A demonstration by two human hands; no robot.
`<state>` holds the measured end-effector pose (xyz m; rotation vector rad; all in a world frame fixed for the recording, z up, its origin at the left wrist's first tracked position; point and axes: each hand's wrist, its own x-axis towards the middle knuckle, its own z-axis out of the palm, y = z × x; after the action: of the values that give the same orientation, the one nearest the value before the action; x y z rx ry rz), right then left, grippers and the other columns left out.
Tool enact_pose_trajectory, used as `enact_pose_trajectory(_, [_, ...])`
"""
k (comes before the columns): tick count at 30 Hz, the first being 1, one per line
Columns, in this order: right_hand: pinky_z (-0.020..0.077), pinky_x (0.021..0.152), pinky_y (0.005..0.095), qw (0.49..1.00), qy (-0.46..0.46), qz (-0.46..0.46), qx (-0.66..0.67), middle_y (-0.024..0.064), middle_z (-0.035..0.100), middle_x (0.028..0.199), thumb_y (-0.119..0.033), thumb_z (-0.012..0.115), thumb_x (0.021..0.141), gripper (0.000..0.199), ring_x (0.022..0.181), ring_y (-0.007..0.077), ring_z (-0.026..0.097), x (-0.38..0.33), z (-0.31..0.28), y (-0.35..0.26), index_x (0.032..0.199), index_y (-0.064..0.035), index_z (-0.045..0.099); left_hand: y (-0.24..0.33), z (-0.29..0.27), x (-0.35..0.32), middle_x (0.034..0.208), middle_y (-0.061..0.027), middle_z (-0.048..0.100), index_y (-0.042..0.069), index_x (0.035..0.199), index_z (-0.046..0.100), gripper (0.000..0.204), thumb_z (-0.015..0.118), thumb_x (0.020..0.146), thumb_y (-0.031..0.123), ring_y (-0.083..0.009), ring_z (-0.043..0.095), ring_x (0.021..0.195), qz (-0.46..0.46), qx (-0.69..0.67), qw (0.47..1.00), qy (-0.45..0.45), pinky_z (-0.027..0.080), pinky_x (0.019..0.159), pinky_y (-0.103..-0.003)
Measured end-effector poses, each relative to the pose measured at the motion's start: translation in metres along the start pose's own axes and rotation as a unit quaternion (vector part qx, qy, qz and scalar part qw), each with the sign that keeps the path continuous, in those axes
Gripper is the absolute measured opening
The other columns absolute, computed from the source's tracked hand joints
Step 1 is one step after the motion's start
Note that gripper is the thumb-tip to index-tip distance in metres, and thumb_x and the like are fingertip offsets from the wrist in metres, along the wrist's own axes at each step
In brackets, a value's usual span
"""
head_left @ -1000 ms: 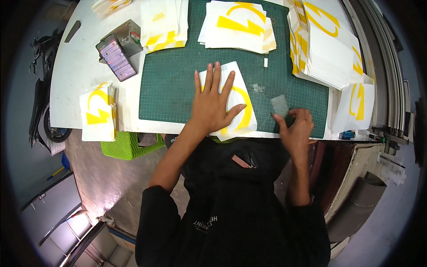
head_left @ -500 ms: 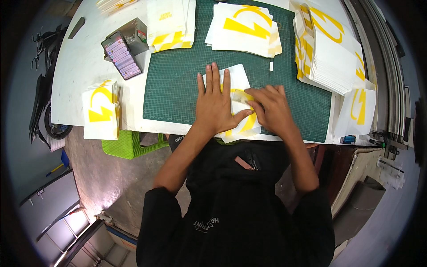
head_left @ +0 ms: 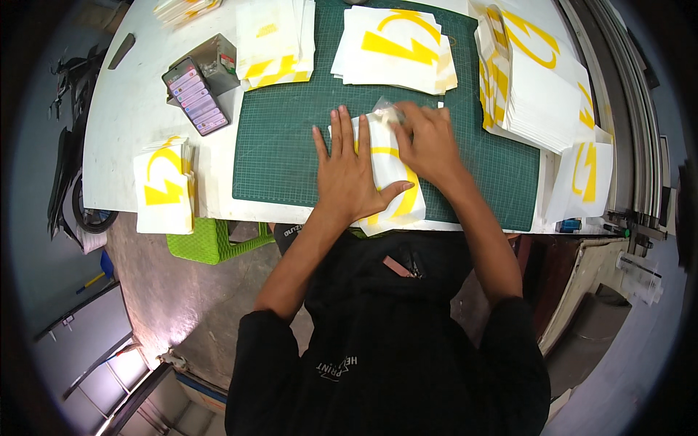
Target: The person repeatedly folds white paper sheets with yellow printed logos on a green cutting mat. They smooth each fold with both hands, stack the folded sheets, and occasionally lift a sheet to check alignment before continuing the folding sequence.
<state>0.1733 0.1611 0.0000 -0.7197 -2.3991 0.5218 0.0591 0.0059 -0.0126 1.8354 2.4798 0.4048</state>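
The left hand (head_left: 349, 174) lies flat, palm down, over a folded white paper (head_left: 398, 167) with yellow print; its fingers point to the far side, slightly spread, and its thumb stretches to the right across the print. The right hand (head_left: 430, 145) is at the paper's far right edge, its fingers drawn in narrow, with the thumb and forefinger pinching a small clear piece (head_left: 382, 109) that is blurred and reaches the paper's far end. The paper rests on the near middle part of a green cutting mat (head_left: 280, 145), its near end reaching past the mat to the edge of the white desk (head_left: 109, 152).

A small white block (head_left: 440, 105) sits just beyond the right hand. Farther off, a middle pile (head_left: 392, 43) of printed paper lies on the mat, and a far-left pile (head_left: 275, 36) overlaps the mat's corner. A thick right-hand stack (head_left: 542, 109) leans over the mat's far right side, with a loose sheet (head_left: 582, 182) on its near side. On the left, a phone (head_left: 195, 96) is propped against a grey box (head_left: 218, 62), and a smaller stack (head_left: 163, 182) lies at the desk's near left edge.
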Motion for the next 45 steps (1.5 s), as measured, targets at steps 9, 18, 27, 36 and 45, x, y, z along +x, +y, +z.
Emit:
enact_pose_trajectory(9, [0.0449,0.084,0.0408,0.996,0.013,-0.05,-0.079,0.0089,0.072,0.089,-0.009,0.072,0.092,0.014,0.087,0.0291,0.068,0.022,-0.013,0.011,0.106,-0.0058,0.07,-0.002,-0.006,0.001,0.167,-0.0411,0.015,-0.018,0.158,0.021,0.136,0.059,0.081,0.087,-0.0495,0.009,0.161,-0.003,-0.034,0.999,-0.011,0.003,0.126,-0.067])
enact_pose_trajectory(18, [0.0466,0.1,0.0532,0.963,-0.131,-0.233,-0.043,0.0034,0.067,0.101,-0.003,0.072,0.073,0.024,0.109,0.0258,0.061,-0.086,-0.058,-0.012,0.097,-0.0084,0.071,-0.013,-0.004,0.001,0.168,-0.0412,0.011,-0.021,0.158,0.012,0.11,0.043,0.103,0.068,-0.048,0.001,0.162,-0.044,-0.203,0.978,-0.034,-0.004,0.127,-0.062])
enact_pose_trajectory(27, [0.0448,0.088,0.0451,0.996,0.017,-0.073,0.056,0.0069,0.073,0.097,0.004,0.079,0.072,0.028,0.086,0.027,0.068,-0.129,-0.126,-0.015,0.098,-0.006,0.073,0.038,-0.009,-0.005,0.167,-0.0353,0.025,-0.005,0.156,0.042,0.082,0.06,0.1,0.053,-0.0502,0.019,0.158,0.008,-0.009,1.0,0.027,0.009,0.125,-0.07])
enact_pose_trajectory(36, [0.045,0.093,0.0433,0.987,-0.069,-0.124,0.07,0.0074,0.075,0.1,-0.003,0.074,0.089,0.01,0.093,0.0277,0.068,-0.038,-0.078,-0.023,0.099,-0.0045,0.074,0.069,0.005,-0.027,0.132,-0.0295,0.064,-0.005,0.139,0.058,0.064,0.065,0.098,0.042,-0.0464,0.054,0.133,0.204,-0.085,0.974,-0.052,0.026,0.125,-0.061])
enact_pose_trajectory(45, [0.0429,0.098,0.0405,0.994,-0.107,-0.011,0.033,0.0107,0.078,0.104,-0.016,0.074,0.094,0.017,0.096,0.0288,0.071,0.005,-0.018,0.026,0.106,-0.0048,0.077,0.073,0.008,-0.029,0.158,-0.0236,0.048,-0.006,0.148,0.053,0.077,0.061,0.099,0.053,-0.038,0.037,0.154,0.185,-0.16,0.969,-0.02,0.024,0.128,-0.052])
